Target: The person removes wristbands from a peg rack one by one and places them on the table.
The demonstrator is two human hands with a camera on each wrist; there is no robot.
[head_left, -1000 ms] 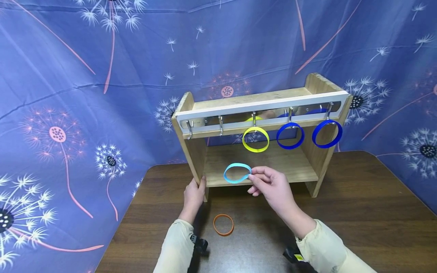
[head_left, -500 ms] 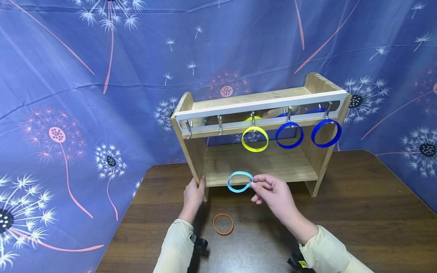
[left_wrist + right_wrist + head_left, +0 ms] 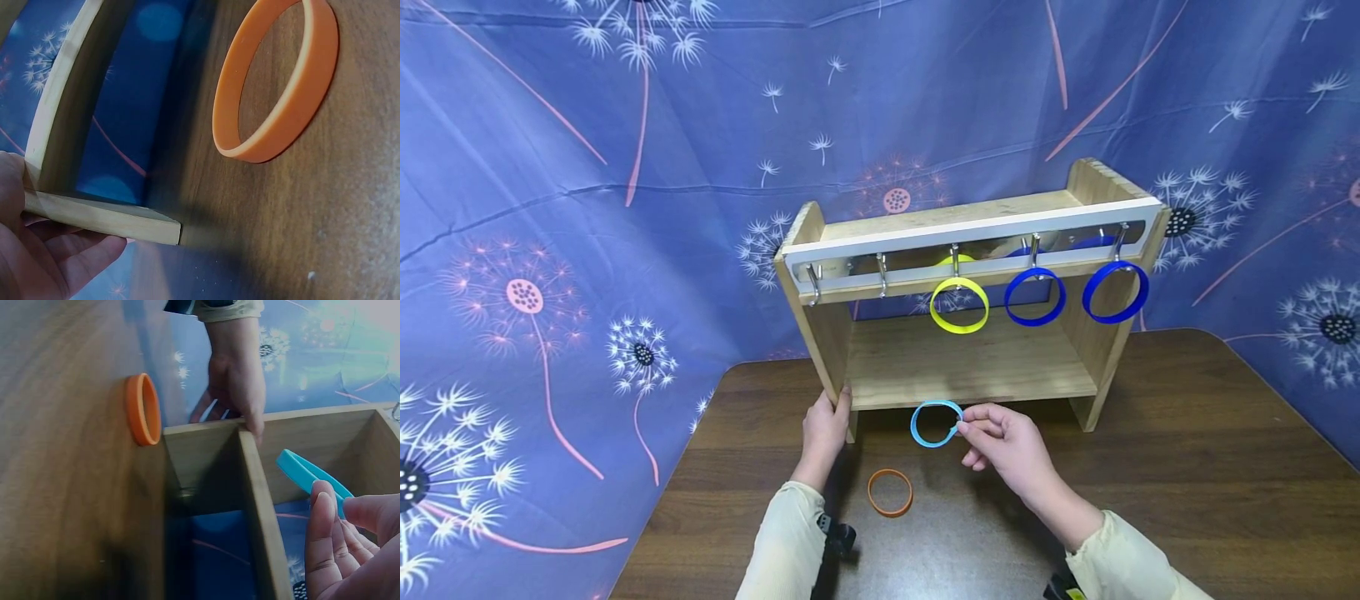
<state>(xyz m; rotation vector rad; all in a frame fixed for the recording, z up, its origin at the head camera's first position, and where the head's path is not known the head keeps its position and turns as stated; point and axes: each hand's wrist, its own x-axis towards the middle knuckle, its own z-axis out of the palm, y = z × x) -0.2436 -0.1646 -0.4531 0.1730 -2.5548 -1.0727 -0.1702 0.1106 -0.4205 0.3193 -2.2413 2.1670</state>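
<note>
Nearest, 2 pale sleeves (image 3: 786, 542) reach in over the brown table (image 3: 1187, 467), and a black device (image 3: 840, 537) sits at the left wrist. An orange band (image 3: 312, 81) lies flat on the table between the forearms. Just beyond it, the right hand (image 3: 1009, 442) pinches the edge of a light blue band (image 3: 297, 472) between thumb and fingertips, holding it in the air just in front of the wooden rack (image 3: 917, 358). The left hand (image 3: 825, 429) grips the rack's lower left side, thumb and fingers round the board. Across the rack's upper front runs a white strip (image 3: 970, 230) with 5 metal hooks (image 3: 882, 279). A yellow band (image 3: 959, 329) hangs from the middle hook; 2 dark blue bands (image 3: 1036, 322) hang to its right, 1 on each hook. Behind the rack is a blue cloth (image 3: 685, 167) printed with dandelions.
</note>
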